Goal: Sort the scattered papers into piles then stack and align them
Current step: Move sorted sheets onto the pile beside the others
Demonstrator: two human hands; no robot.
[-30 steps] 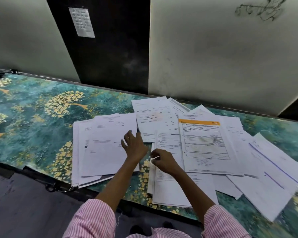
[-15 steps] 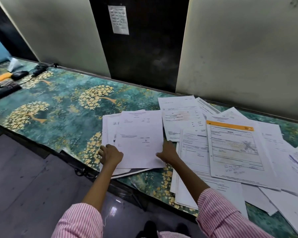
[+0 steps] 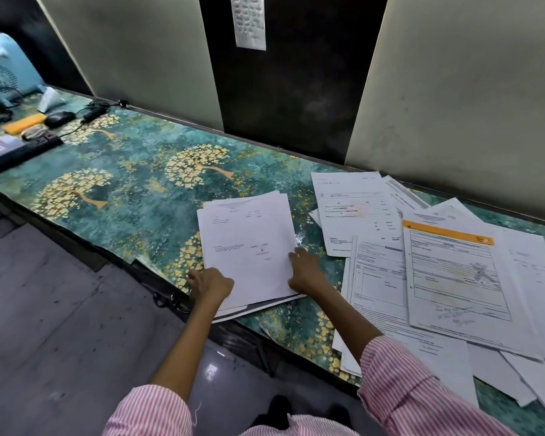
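Note:
A pile of white printed papers (image 3: 249, 247) lies near the front edge of the green floral table (image 3: 132, 196), its lower sheets sticking out over the edge. My left hand (image 3: 210, 283) grips the pile's lower-left corner with curled fingers. My right hand (image 3: 306, 272) presses flat against the pile's right edge. To the right, scattered papers (image 3: 368, 278) overlap loosely, with an orange-headed form (image 3: 453, 272) on top and another sheet (image 3: 356, 209) behind them.
At the far left of the table sit a black power strip (image 3: 19, 152), a yellow pad (image 3: 24, 124), a mouse (image 3: 59, 118), cables and a light blue appliance (image 3: 4, 70). Pale wall panels (image 3: 453, 89) stand right behind the table. Grey floor (image 3: 60, 325) lies below.
My right hand left the middle papers and moved to the left pile's right edge. My left hand slid from the pile's top to its lower-left corner. The pile's sheets now sit closer together.

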